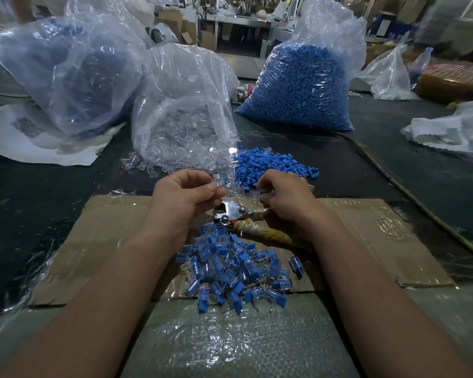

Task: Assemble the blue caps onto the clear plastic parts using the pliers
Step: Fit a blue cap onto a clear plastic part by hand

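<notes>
My left hand point(185, 193) pinches a clear plastic part point(219, 179) between thumb and fingers, just above the pliers' metal head. The pliers point(234, 212) lie on the cardboard with tape-wrapped handles running right, under my right hand point(287, 197). That hand's fingers curl over the handle end and reach into the loose blue caps point(271, 166); what its fingertips hold is hidden. A pile of assembled blue-and-clear pieces point(235, 271) lies in front of the pliers. Loose clear parts point(142, 166) spill from an open bag.
A bag of clear parts point(183, 110) stands behind my left hand, a full bag of blue caps point(301, 85) at back right, another large bag point(66, 69) at back left. Flat cardboard point(366, 241) covers the dark table. White bags lie far right.
</notes>
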A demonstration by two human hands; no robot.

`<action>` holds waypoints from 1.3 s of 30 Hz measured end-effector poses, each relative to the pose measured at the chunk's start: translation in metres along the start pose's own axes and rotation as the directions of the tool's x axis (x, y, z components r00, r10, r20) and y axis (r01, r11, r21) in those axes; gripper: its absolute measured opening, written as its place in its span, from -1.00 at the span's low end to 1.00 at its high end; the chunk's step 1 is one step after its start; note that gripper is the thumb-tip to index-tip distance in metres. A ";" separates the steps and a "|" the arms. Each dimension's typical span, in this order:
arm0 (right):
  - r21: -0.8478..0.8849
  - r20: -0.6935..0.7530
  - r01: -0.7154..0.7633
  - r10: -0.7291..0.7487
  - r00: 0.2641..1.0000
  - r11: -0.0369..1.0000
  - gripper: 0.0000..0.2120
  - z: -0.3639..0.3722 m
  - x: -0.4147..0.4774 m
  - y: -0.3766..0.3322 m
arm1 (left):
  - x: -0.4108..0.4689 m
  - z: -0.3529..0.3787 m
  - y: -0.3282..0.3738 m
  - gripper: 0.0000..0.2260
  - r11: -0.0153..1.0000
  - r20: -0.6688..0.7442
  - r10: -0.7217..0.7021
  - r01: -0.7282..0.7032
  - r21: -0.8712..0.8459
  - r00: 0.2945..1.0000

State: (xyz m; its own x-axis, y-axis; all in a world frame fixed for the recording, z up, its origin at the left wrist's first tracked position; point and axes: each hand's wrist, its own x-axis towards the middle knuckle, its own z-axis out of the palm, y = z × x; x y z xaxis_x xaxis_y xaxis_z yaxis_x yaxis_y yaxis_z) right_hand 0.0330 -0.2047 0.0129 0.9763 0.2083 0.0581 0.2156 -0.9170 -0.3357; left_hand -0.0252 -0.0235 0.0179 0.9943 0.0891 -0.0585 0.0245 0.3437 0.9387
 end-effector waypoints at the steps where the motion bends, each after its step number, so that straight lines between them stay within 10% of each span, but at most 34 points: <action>1: 0.012 -0.003 0.009 -0.009 1.000 1.000 -0.83 0.000 0.000 0.001 | 0.000 0.000 0.000 -0.88 1.000 0.001 -0.002 0.002 -0.007 1.000; 14: 0.593 -0.390 0.302 -0.062 0.919 0.746 -0.77 -0.019 -0.040 -0.031 | -0.008 0.006 0.002 -0.88 0.956 0.000 0.139 -0.135 0.260 0.990; 39: 0.204 -0.457 0.539 -0.407 0.791 0.817 -0.83 -0.015 -0.045 -0.040 | -0.014 0.011 0.003 -0.83 0.865 0.108 0.245 -0.267 0.424 0.964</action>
State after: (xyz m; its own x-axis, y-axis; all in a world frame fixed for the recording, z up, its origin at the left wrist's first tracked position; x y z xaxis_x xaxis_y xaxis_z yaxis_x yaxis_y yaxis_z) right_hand -0.0192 -0.1824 0.0374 0.6920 0.3828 0.6120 0.6988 -0.5680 -0.4348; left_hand -0.0379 -0.0344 0.0254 0.9752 0.0693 0.2102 -0.2007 -0.1231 0.9719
